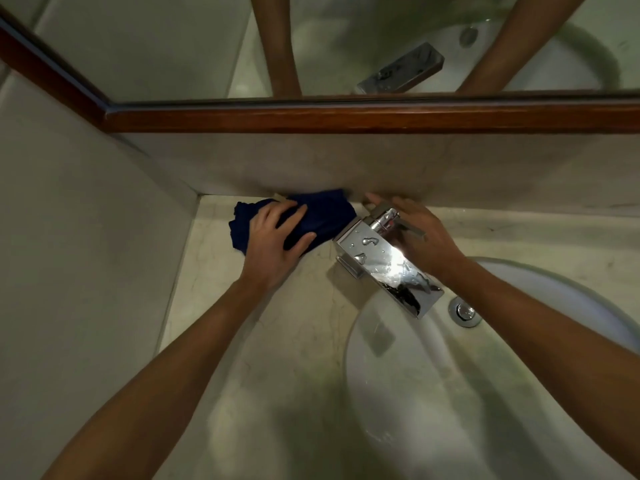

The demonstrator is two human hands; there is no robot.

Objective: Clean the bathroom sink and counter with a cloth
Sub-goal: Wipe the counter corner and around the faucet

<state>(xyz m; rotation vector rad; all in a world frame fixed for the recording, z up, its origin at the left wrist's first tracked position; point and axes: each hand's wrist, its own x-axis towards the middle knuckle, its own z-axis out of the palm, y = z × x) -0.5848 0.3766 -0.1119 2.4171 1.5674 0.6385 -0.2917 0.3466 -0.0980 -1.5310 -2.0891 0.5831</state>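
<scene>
Pressing: our left hand lies flat on the cloth, fingers straight and slightly spread, palm down; nothing pinched
Cloth: dark blue, bunched on the counter in the back corner, at ten o'clock from the tap; its far edge touches the back wall; its right edge sits just beside the tap base
Right hand: we reach behind the tap at one o'clock from its body; fingers straight and a little apart, tips near the back wall; the tap hides the palm, so we cannot tell whether it touches the lever
Tap: chrome, boxy, wet with droplets; spout points toward five o'clock over the sink
Sink: white, round, set in the counter at four o'clock from the cloth; drain lies just past the spout tip
Counter: pale marble, veined; bare stretch runs from the cloth toward six o'clock
Mirror: wood-framed above the back wall, at twelve o'clock; it shows both our forearms and the tap
</scene>
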